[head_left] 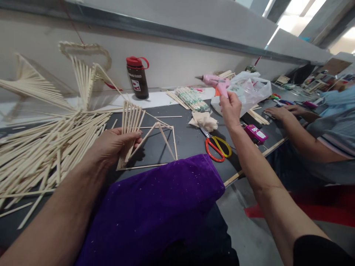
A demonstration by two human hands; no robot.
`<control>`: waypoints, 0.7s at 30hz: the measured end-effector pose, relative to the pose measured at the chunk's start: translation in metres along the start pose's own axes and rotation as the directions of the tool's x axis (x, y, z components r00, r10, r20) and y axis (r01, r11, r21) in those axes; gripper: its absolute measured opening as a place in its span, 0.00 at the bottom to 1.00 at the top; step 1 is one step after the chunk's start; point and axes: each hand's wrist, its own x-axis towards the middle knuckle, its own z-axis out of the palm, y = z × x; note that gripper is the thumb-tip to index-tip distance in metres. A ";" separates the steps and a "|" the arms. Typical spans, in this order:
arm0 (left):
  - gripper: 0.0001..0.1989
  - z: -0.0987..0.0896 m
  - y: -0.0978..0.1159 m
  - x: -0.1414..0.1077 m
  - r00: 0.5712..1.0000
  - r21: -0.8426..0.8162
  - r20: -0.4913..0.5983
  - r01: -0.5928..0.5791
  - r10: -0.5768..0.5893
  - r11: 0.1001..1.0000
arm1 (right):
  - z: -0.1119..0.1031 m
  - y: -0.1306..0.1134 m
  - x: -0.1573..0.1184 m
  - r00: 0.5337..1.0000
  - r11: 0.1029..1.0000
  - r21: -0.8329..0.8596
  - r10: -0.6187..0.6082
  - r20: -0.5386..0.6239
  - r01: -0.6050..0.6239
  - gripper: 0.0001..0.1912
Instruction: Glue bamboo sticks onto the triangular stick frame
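My left hand (119,142) grips the slatted side of a wooden stick frame (146,167), which rests on the dark table. The thumb lies across the sticks and the fingertips show on their right side. My right hand (230,107) is wrapped round the handle of a pink glue gun (215,82), raised above the table with its dark nozzle pointing left. A purple cloth (166,199) lies at the near edge, just below the frame. Red and yellow scissors (217,147) lie to the right of the frame, partly against a crumpled pale cloth (204,121).
A large pile of sticks (58,155) covers the left. A dark bottle (138,79) stands by the wall. Packaged sticks (191,99), a plastic bag (252,88) and a magenta box (255,133) lie beyond the scissors. Another person's arms (299,129) rest at the right.
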 end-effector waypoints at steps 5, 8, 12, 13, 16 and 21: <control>0.12 0.000 0.000 -0.001 0.999 -0.019 0.037 -0.013 0.014 1.000 | 0.016 -0.046 0.000 0.986 0.933 0.358 -0.032 0.166 -0.030 0.22; 0.13 0.000 -0.001 -0.001 0.999 -0.030 0.037 -0.038 0.039 0.999 | 0.028 -0.083 -0.004 0.977 0.846 0.528 -0.042 0.209 -0.076 0.20; 0.12 0.000 -0.002 -0.003 0.997 -0.049 0.052 -0.045 0.048 0.998 | 0.048 -0.120 -0.009 0.927 0.732 0.660 -0.110 0.358 -0.168 0.20; 0.12 0.000 -0.003 -0.003 0.997 -0.062 0.055 -0.053 0.056 0.997 | 0.054 -0.126 -0.009 0.903 0.730 0.657 -0.134 0.407 -0.188 0.21; 0.12 -0.001 -0.006 -0.002 0.993 -0.099 0.071 -0.085 0.093 0.991 | 0.074 -0.138 -0.009 0.842 0.732 0.638 -0.172 0.512 -0.239 0.22; 0.12 -0.006 -0.010 0.000 0.991 -0.143 0.100 -0.075 0.090 0.987 | 0.095 -0.142 -0.008 0.773 0.700 0.663 -0.255 0.581 -0.267 0.15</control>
